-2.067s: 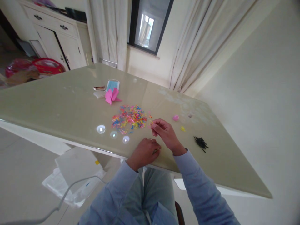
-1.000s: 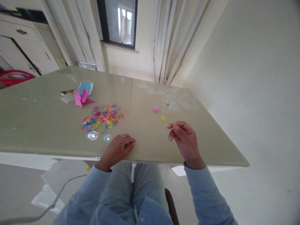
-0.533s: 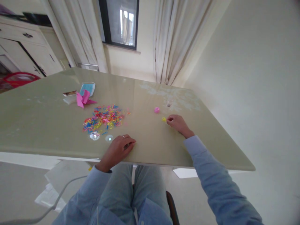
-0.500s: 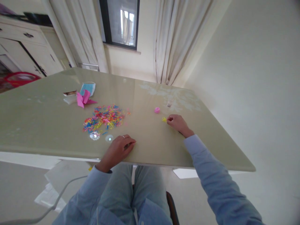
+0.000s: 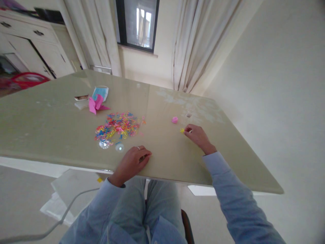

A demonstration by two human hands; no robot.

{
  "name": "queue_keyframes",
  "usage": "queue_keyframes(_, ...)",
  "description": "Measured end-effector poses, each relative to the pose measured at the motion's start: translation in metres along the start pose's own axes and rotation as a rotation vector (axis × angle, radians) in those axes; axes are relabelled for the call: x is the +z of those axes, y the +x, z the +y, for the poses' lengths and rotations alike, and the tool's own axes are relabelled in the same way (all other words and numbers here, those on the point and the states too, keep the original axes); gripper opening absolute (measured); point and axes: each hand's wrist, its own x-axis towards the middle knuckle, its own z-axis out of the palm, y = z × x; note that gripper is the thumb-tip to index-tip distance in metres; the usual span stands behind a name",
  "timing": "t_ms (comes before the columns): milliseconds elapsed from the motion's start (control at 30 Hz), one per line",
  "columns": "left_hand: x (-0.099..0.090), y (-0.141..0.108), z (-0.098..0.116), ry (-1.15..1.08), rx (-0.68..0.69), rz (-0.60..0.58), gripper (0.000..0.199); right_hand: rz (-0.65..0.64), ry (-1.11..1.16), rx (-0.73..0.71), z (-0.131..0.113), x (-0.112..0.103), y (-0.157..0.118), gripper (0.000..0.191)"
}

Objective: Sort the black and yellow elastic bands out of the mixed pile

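My right hand (image 5: 197, 135) is low over the table, its fingers pinched at a small yellow bundle (image 5: 182, 130). Just behind that bundle lies a pink bundle (image 5: 174, 120). My left hand (image 5: 133, 161), a ring on one finger, rests near the front edge with thumb and fingertips pressed together; what they hold, if anything, is too small to name. To the left of the hands spreads a pile of colourful small bands (image 5: 118, 125) in red, blue, yellow and pink.
On the table (image 5: 162, 142), a pink folded paper (image 5: 96, 104), a blue mask (image 5: 100, 93) and a small card (image 5: 81, 97) lie at the back left. Two clear round pieces sit before the pile. A wall borders the right side.
The view has shifted slightly, so the table items appear a little further right. Both hands keep nearly the same place and pose on the table.
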Motion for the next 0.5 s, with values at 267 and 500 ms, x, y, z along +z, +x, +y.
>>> queue_keyframes(267,-0.003,-0.001,0.004,-0.043,-0.043,0.098,0.018,-0.054,0.22,-0.243,-0.045,0.044,-0.038,0.009)
queue_keyframes(500,-0.029,-0.006,-0.026,0.128,-0.305,0.371,0.02,-0.012,0.257,-0.278,-0.042,0.059,-0.045,0.014)
